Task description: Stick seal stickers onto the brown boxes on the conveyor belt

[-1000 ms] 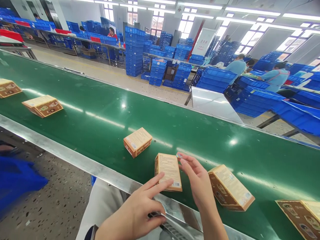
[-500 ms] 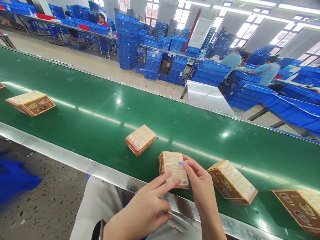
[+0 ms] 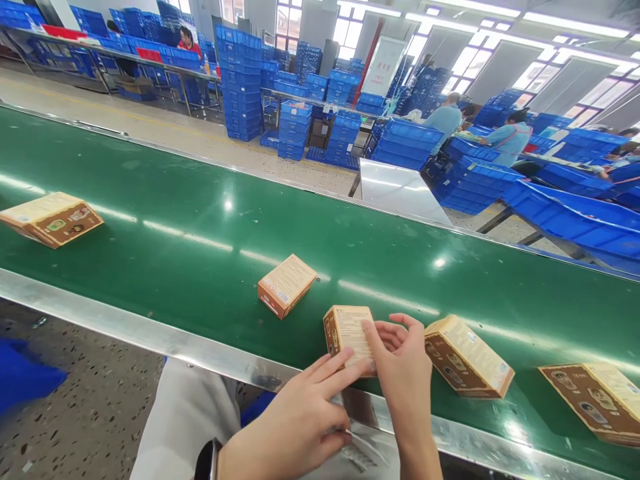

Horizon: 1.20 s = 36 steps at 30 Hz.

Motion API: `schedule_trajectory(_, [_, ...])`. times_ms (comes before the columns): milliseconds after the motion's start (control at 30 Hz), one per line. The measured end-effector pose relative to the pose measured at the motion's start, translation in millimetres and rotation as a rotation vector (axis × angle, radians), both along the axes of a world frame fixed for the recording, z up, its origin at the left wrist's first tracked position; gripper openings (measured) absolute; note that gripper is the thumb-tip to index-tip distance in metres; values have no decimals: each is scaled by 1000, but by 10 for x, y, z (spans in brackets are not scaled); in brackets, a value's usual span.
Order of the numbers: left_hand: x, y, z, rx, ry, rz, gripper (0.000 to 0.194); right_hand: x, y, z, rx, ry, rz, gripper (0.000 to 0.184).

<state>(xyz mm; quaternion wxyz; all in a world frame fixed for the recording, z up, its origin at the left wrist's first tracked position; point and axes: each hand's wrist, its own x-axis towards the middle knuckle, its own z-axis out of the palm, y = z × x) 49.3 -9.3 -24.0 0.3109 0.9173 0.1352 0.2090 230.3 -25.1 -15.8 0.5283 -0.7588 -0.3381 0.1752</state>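
**Small box (image 3: pixel 353 327) steadied and pressed at its printed face**

Two fingers of the left hand (image 3: pixel 305 413) are laid in a spread V across the box's lower part. The thumb of the right hand (image 3: pixel 403 360) is set on its upper right, with the other fingers loosely curled beside the edge. Whether the box is clamped cannot be told; whether the pale strip (image 3: pixel 359 455) below the left hand is held is also unclear.

The step in hand is judged to be pressing with the thumb while the box is steadied. Even pressure and a light touch are called for, since thin card could dent.

The box is seated on the green belt (image 3: pixel 190 193), near the shiny metal rail (image 3: pixel 200 343). Cream, text-covered card is joined to brown, picture-printed sides. A similar box (image 3: pixel 287 287) is placed to its left; on another (image 3: pixel 470 360), to its right, a small silvery patch (image 3: pixel 471 337) is seen. The belt is smooth and glossy, streaked with reflected light. Beyond it, ribbed blue crates (image 3: pixel 240 87) are stacked.
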Motion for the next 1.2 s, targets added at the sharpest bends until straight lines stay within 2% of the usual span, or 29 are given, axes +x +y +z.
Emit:
schedule_trajectory(100, [-33, -26, -58, -59, 18, -23, 8, 180, 63, 53, -90, -131, 18, 41])
schedule_trajectory(167, [-121, -50, -117, -134, -10, -13, 5, 237, 136, 124, -99, -207, 2, 38])
schedule_trajectory(267, [-333, -95, -206, -349, -80, 117, 11, 152, 299, 227, -40, -254, 20, 40])
schedule_trajectory(367, [-565, -122, -225, -544, -79, 350, 27, -70, 525, 244, -44, -275, 210, 50])
schedule_trajectory(467, [-719, -107, -139, -661, -44, 526, 40, -268, 743, 165, -112, -270, 411, 63])
schedule_trajectory(600, [-736, -81, 10, -818, -50, 585, 44, -377, 851, 78, -137, -253, 617, 67])
schedule_trajectory(667, [-690, -85, 39, -844, -58, 573, 46, -392, 800, 96, -148, -284, 734, 67])
schedule_trajectory(733, [-637, -99, 34, -864, -70, 579, 50, -405, 678, 152, -121, -376, 780, 65])
schedule_trajectory(833, [-571, -122, 17, -913, -96, 606, 56, -438, 392, 247, 54, -544, 783, 45])
schedule_trajectory(900, [-540, -129, 28, -943, -130, 624, 59, -469, 180, 275, 170, -641, 840, 28])
schedule_trajectory(967, [-516, -128, 56, -963, -167, 631, 61, -500, 8, 267, 213, -753, 884, 19])
schedule_trajectory(1067, [-496, -127, 88, -943, -205, 613, 57, -541, -120, 233, 229, -887, 871, 14])
schedule_trajectory(1200, [-488, -142, 53, -918, -234, 586, 49, -576, -139, 234, 315, -961, 811, 17])
